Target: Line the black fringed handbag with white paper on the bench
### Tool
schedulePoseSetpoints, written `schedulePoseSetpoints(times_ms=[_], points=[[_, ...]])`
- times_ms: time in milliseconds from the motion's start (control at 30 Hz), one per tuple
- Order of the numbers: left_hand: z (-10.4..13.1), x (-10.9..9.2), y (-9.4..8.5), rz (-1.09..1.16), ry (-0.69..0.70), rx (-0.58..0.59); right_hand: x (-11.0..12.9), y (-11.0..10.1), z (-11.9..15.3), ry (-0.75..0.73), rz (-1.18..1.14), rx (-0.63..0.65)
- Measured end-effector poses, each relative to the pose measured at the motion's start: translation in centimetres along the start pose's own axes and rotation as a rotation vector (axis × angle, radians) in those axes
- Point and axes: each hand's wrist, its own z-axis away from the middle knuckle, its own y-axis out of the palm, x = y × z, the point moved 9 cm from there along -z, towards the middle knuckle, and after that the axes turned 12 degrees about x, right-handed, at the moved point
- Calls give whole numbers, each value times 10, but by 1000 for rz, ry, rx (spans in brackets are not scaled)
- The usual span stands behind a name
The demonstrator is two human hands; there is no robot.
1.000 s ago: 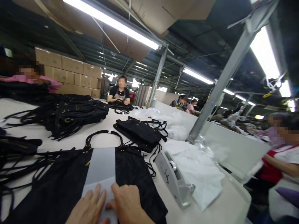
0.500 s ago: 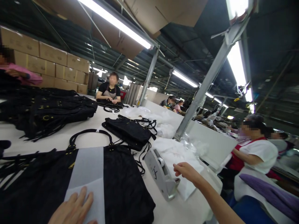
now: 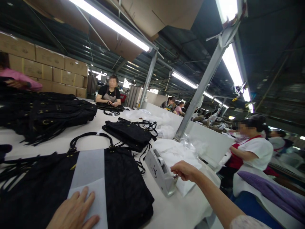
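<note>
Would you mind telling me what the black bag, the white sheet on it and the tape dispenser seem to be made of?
Black bag: likely matte suede-like fabric, soft and limp. White sheet: thin paper or non-woven tissue, creased flat. Tape dispenser: probably grey moulded plastic, smooth.

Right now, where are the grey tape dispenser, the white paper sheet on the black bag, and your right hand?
grey tape dispenser (image 3: 160, 171), head view, its side wall.
white paper sheet (image 3: 88, 173), head view, its middle.
right hand (image 3: 184, 170), head view, its back.

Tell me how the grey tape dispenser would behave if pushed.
The tape dispenser looks blocky with a broad flat base, so it would probably slide rather than tip. It is likely heavy for its size. The right hand at its front end might steady it.
</note>
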Motion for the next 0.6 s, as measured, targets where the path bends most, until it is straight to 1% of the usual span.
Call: schedulePoseSetpoints(times_ms=[67,133,200,300,367,433,500,533,600], points=[[0,-2,-4,-3,-11,40,1,-2,12,-37,-9,-16],[2,-5,-9,-11,-14,93,1,-4,26,-105,-14,-37],[4,-8,-14,-22,-11,152,-7,-5,41,-153,6,-62],[6,-12,-24,-38,-7,210,-37,0,50,-114,71,-105],[6,-14,-29,-22,-6,230,-57,7,47,-88,106,-134],[8,-14,-34,15,-5,225,-70,16,41,-106,149,-151],[11,-15,-38,65,-6,190,-74,27,38,-136,210,-139],[13,-15,-39,89,-2,176,-74,34,37,-139,233,-105],[15,-16,-36,128,9,174,-66,57,39,-134,218,42]])
